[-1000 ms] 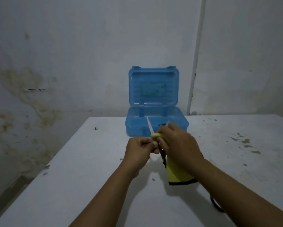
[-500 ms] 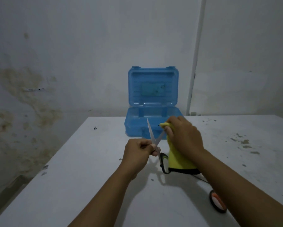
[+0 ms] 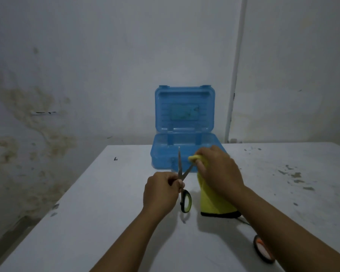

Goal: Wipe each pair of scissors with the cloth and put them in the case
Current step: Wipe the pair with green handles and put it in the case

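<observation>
Scissors (image 3: 182,173), blades spread, are gripped at the handles by the left hand (image 3: 161,191) above the table (image 3: 106,213). The right hand (image 3: 218,169) pinches the cloth (image 3: 214,203) round one blade; better stroke tipward, fingers off the edge. The case (image 3: 185,154) waits open beyond.

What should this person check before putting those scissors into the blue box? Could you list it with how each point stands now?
1. Case lid up and standing open: ok.
2. Scissors firmly held: ok, the left hand grips them near the pivot.
3. Blades closed for safe stowing: not ok, they are spread in a V.
4. Wiping finished: cannot tell; the right hand pinches the yellow cloth around one blade's tip.
5. Room inside the case: cannot tell, its front wall hides the bottom.
6. Other pair wiped: cannot tell; only an orange handle loop shows under the right forearm on the table.
</observation>
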